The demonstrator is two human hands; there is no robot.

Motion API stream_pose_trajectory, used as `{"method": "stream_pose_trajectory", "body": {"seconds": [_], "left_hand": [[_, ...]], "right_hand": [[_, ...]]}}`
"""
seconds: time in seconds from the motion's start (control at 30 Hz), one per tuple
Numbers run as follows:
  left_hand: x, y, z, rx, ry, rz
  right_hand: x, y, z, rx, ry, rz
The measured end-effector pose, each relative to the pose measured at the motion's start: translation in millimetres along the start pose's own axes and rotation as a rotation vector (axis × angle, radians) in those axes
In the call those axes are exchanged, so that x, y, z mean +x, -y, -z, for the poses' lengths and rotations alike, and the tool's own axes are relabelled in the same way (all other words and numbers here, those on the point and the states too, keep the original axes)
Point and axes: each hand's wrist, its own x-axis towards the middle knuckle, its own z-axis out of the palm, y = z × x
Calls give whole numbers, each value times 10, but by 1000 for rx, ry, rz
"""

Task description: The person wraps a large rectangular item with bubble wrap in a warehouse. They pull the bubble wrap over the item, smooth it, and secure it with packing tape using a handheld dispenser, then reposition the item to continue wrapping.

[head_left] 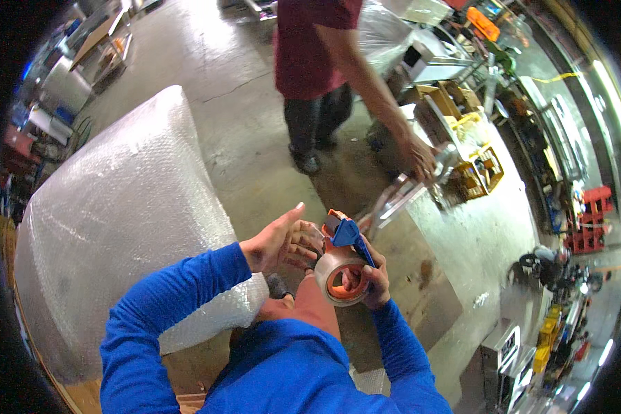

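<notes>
A packing tape dispenser (348,233), blue and orange with a wide roll of clear tape (323,281), is in my right hand (377,281). My fingers wrap round it from the right side. Just left of the dispenser's head is my left hand (276,243), its fingers spread and the thumb pointing up. Something clear shows by its fingertips; whether they touch loose tape I cannot tell. To the left, a large bundle covered in bubble wrap (127,207) reaches from my left arm to well ahead of me.
A co-worker in a maroon shirt (310,52) stands ahead; their hand (417,160) is at a shiny, motion-blurred object (397,200). Shelves and a yellow crate (483,172) line the right, with red crates (590,221) farther along. A table (98,43) stands far left.
</notes>
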Motion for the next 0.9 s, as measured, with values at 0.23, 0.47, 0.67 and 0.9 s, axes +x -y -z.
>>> {"method": "stream_pose_trajectory", "body": {"seconds": [0.23, 0.47, 0.67, 0.9], "left_hand": [[-269, -15, -361, 115, 176, -174], [-363, 8, -447, 149, 165, -199], [-467, -107, -432, 255, 215, -121], [-425, -194, -315, 436, 195, 5]], "right_hand": [[-440, 89, 34, 153, -189, 70], [-579, -66, 182, 316, -60, 92], [-665, 61, 18, 229, -222, 159], [-704, 136, 180, -205, -246, 331]]}}
